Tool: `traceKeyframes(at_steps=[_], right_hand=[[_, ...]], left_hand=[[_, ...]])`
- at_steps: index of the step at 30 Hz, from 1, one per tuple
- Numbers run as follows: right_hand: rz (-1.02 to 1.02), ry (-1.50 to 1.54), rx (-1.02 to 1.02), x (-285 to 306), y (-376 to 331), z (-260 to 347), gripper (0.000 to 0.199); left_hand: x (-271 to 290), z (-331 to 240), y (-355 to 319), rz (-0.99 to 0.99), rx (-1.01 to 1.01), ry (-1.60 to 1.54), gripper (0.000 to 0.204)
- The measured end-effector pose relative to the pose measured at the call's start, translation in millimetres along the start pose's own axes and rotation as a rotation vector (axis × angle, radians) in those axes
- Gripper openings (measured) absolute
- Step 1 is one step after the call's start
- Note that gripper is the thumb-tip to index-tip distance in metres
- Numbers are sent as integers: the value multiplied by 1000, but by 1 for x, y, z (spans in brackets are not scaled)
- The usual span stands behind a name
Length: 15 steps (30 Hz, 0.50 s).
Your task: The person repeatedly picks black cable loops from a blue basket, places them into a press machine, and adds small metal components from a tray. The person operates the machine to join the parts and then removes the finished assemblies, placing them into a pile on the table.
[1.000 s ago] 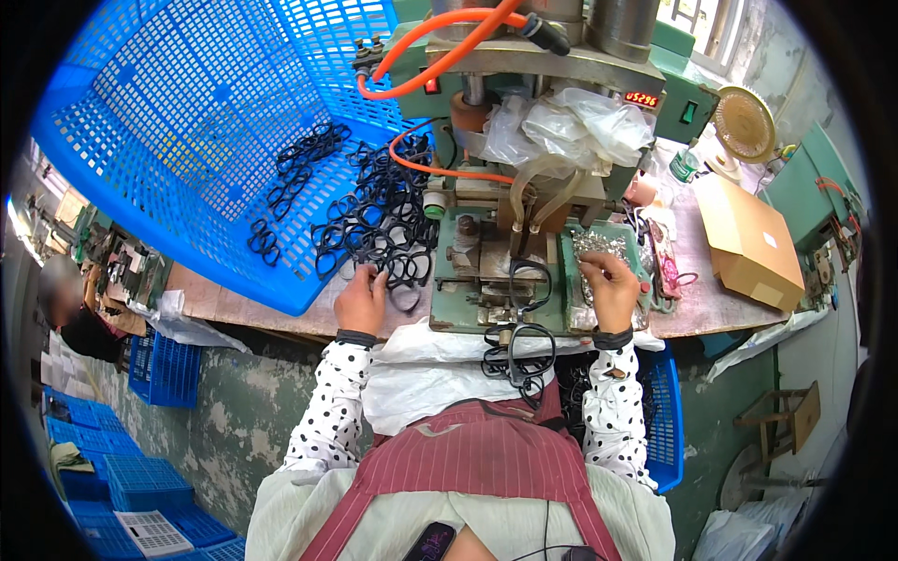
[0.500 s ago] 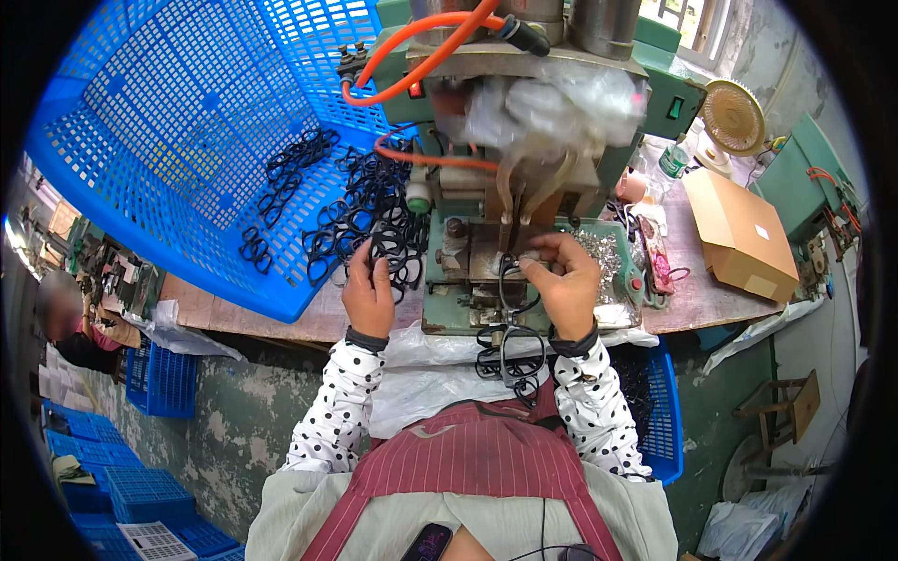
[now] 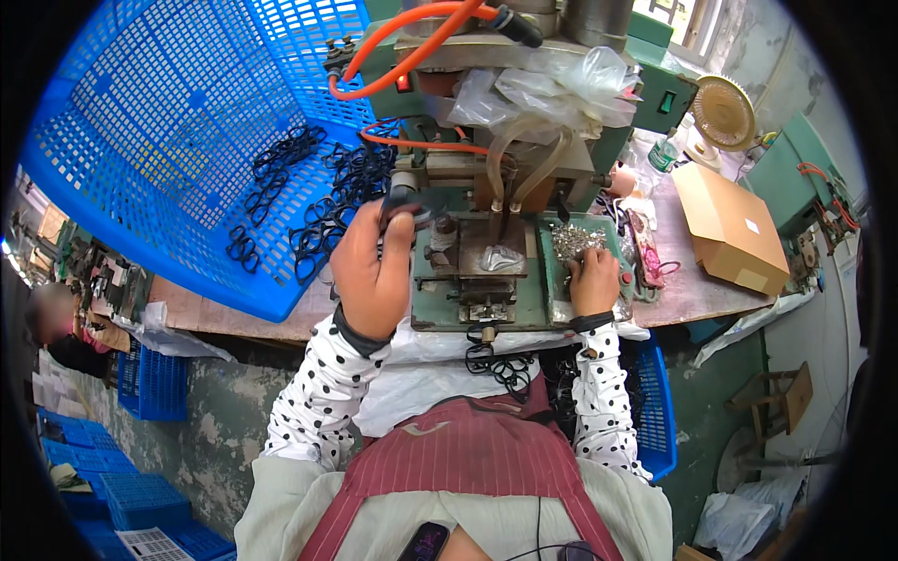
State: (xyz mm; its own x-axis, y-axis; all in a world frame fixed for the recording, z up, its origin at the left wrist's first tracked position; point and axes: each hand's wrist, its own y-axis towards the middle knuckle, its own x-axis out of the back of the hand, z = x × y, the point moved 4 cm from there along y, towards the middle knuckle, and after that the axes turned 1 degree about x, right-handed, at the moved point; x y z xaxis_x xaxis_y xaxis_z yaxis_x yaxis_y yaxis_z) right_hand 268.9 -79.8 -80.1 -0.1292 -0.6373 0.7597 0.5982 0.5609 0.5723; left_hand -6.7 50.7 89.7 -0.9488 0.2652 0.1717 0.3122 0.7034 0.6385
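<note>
Black frame (image 3: 404,201) in raised left hand (image 3: 372,271)

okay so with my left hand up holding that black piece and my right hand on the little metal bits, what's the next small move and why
Probably lower the left hand so the black piece in its fingers sits on the green press bed. The piece is lifted just left of the fixture, and the right hand already rests at the tray of small metal parts, apparently ready to pick one.

Cardboard box (image 3: 728,227) — small fan (image 3: 722,112)
</note>
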Motion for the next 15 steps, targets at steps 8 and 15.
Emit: traceKeyframes(at_steps=[8,15], right_hand=[[-161,216,-104,3,-1,-4,10],[-281,237,-129,15,4,-13,7]], left_hand=[[-4,10,10,-12,21,-112,19],[-10,8,11,1,22,-99,21]])
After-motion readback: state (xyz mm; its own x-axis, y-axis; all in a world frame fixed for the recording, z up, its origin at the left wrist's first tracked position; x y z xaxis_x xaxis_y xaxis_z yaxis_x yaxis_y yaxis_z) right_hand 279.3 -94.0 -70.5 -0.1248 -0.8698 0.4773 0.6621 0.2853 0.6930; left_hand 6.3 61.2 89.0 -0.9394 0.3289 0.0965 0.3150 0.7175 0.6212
